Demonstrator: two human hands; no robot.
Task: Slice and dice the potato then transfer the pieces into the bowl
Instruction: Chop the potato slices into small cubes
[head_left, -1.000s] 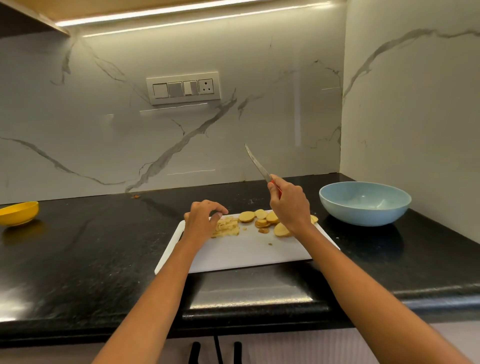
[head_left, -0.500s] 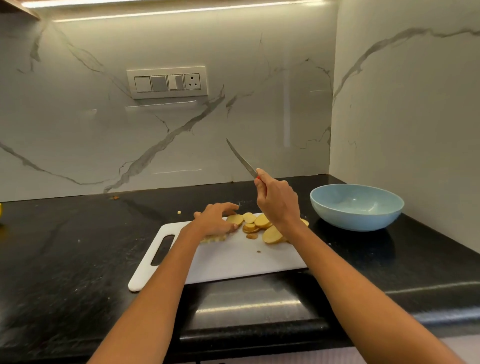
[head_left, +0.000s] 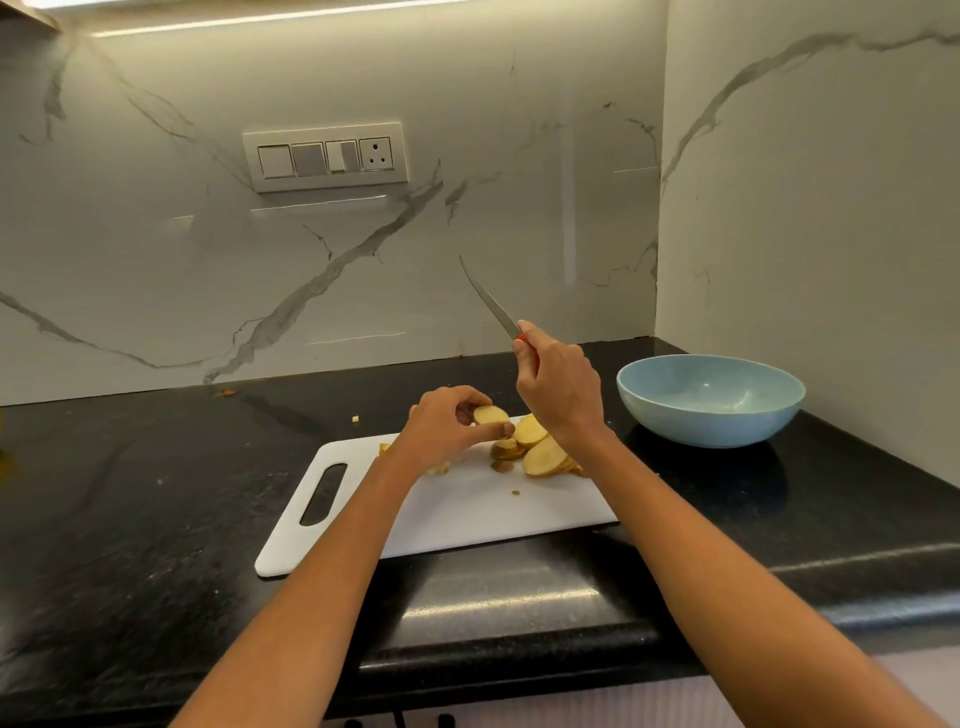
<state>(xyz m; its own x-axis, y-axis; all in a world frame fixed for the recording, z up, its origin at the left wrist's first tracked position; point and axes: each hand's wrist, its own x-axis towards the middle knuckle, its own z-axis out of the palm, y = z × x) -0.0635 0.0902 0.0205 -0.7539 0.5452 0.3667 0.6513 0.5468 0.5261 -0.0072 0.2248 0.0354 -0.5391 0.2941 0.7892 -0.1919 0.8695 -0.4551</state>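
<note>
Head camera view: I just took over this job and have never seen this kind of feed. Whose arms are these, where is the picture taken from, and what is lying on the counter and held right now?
No machine here: the arms belong to a person working with bare hands. The single camera sits on their head and looks forward and down, so the arms reach in from the bottom edge.

On the black countertop lies a white cutting board with potato slices piled at its far right, and some smaller cut bits partly hidden beneath the left hand. To the right stands a light blue bowl, which looks empty.

The left hand pinches one potato slice just above the board. The right hand grips a knife, its blade raised, pointing up and to the left.
</note>
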